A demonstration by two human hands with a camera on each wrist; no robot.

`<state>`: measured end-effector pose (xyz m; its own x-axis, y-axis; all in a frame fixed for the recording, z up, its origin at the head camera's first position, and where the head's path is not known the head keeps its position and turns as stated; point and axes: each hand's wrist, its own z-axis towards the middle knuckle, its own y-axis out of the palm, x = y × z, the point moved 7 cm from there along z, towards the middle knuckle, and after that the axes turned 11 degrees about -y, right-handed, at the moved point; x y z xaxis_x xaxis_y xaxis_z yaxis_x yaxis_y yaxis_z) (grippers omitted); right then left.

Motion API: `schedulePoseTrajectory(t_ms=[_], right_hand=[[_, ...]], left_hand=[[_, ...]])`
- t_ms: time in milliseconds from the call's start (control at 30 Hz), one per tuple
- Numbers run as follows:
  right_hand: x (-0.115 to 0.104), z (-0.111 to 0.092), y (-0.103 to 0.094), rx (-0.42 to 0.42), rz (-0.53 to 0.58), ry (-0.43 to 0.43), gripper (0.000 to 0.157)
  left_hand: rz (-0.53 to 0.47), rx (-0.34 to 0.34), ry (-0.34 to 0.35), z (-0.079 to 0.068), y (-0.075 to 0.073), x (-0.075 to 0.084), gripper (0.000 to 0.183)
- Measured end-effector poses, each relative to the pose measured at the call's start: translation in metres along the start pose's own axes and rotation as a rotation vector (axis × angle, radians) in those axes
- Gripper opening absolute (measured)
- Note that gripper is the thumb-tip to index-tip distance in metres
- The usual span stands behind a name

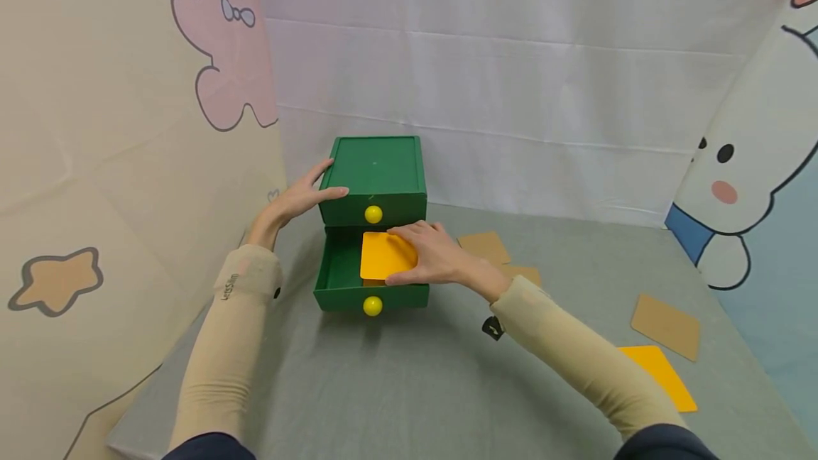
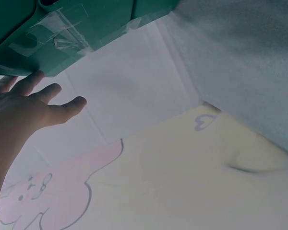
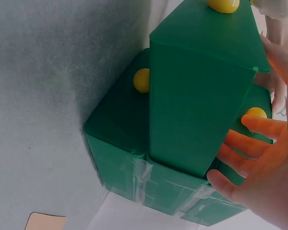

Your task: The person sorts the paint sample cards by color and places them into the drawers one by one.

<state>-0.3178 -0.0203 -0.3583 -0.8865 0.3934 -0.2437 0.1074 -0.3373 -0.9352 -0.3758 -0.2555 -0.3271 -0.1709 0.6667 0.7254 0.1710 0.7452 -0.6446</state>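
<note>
A green drawer cabinet with yellow knobs stands at the back of the table. Its middle drawer is pulled out. Over that drawer my right hand holds a yellow square card, thumb at its near edge and fingertips at its far edge. Beneath the yellow card a strip of brown shows. In the right wrist view the right fingers reach over the drawer's side, and the card is hidden. My left hand rests against the cabinet's upper left, fingers straight, thumb on the top near the front.
Two brown cards lie right of the cabinet, partly behind the right wrist. Farther right are another brown card and a yellow card, partly covered by the right sleeve. Printed curtains border the grey table.
</note>
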Motion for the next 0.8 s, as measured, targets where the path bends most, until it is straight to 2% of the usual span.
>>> schedulePoseTrajectory(t_ms=[300, 467, 567, 667, 800], right_hand=[[0.001, 0.002, 0.002, -0.005, 0.001, -0.003, 0.082], [0.001, -0.011, -0.006, 0.01, 0.05, 0.046, 0.079], [0.006, -0.034, -0.013, 0.062, 0.084, 0.087, 0.074], [0.017, -0.068, -0.018, 0.146, 0.081, 0.123, 0.069], [0.034, -0.125, -0.026, 0.32, -0.054, 0.157, 0.066]], left_hand=[[-0.019, -0.01, 0.0, 0.0, 0.001, 0.0, 0.09], [-0.034, -0.013, 0.028, 0.003, 0.003, -0.002, 0.091], [-0.05, -0.014, 0.043, 0.004, 0.004, -0.004, 0.091], [-0.059, -0.016, 0.039, 0.004, 0.004, -0.005, 0.092], [-0.066, -0.023, 0.021, 0.001, 0.004, -0.004, 0.092]])
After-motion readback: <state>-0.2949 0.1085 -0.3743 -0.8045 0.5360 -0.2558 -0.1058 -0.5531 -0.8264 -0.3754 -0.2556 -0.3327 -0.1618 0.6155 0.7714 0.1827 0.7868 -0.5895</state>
